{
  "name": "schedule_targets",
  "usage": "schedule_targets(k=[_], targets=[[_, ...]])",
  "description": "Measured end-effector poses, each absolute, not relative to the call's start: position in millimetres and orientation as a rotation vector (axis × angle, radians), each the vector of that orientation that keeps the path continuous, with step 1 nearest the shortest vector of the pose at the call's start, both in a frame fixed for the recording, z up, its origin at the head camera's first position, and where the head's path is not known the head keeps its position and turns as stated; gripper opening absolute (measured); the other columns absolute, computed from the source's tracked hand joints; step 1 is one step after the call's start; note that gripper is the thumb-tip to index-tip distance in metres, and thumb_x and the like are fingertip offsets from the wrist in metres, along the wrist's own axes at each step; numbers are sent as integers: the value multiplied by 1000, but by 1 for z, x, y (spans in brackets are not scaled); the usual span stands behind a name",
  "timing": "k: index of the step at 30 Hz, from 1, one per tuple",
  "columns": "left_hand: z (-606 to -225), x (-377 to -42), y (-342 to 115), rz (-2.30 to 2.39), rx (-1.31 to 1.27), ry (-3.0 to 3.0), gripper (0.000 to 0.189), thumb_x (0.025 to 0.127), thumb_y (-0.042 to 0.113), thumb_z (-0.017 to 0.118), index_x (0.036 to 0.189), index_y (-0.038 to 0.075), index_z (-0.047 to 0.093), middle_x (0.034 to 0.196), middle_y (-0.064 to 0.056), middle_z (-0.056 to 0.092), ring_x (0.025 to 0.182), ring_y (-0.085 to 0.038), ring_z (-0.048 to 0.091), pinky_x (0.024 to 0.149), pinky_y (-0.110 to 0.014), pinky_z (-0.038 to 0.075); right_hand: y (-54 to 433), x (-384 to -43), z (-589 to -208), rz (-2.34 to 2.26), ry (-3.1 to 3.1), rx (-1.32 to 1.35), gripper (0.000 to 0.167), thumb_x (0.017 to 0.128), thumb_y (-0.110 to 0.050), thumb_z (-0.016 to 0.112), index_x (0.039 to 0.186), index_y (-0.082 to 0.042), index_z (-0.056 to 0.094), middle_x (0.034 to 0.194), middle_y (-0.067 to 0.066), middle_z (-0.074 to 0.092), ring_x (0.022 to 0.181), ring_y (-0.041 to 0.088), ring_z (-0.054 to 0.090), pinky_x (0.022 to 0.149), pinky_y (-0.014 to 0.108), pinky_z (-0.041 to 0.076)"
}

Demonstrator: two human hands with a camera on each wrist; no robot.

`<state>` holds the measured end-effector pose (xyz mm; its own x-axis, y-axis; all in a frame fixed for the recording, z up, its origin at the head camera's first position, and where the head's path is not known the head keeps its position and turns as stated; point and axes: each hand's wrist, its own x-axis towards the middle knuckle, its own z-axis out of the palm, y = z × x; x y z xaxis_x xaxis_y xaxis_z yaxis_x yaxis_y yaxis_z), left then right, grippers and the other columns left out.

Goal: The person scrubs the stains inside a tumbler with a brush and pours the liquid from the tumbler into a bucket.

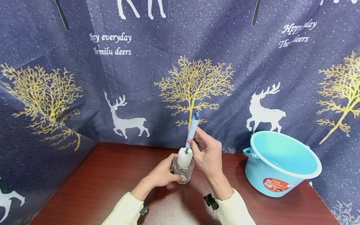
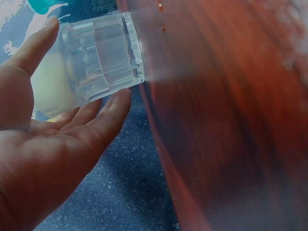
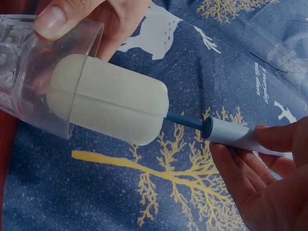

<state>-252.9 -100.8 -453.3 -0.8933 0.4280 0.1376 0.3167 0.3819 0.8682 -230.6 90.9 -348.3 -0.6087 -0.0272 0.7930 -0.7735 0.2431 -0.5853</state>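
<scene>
A clear, faceted cup (image 1: 184, 177) is held in my left hand (image 1: 161, 173), the thumb on its near side and fingers around the far side. Its base is close over the table in the left wrist view. My right hand (image 1: 208, 154) pinches the light blue handle (image 3: 236, 134) of a sponge cup brush. The brush's white, rounded sponge head (image 3: 115, 101) is partly inside the cup's mouth, its lower end seen through the clear wall. A dark blue stem (image 3: 185, 119) joins sponge and handle, and the handle points upward in the head view.
On the right of the reddish-brown wooden table (image 1: 112, 175) stands a light blue bucket (image 1: 281, 179) with a red label. Dark blue cloth (image 1: 157, 125) printed with deer and golden trees hangs behind and beside the table.
</scene>
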Motion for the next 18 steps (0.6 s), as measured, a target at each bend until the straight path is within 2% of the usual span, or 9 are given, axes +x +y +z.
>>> schedule_targets(k=[10, 18], targets=[[-455, -254, -101, 1562, 685, 2502, 81, 82, 17, 94, 147, 4, 46, 132, -11, 65, 119, -28, 69, 100, -41, 56, 94, -231, -347, 1336, -1856, 736, 54, 89, 13, 77, 138, -9, 70, 101, 15, 79, 93, 24, 79, 85, 32, 62], [-456, -254, -102, 1549, 700, 2508, 81, 82, 18, 93, 146, 4, 46, 129, -10, 66, 116, -27, 70, 97, -36, 57, 94, -231, -347, 1297, -1855, 745, 54, 88, 13, 77, 137, -8, 71, 99, 14, 80, 91, 23, 79, 81, 28, 63]])
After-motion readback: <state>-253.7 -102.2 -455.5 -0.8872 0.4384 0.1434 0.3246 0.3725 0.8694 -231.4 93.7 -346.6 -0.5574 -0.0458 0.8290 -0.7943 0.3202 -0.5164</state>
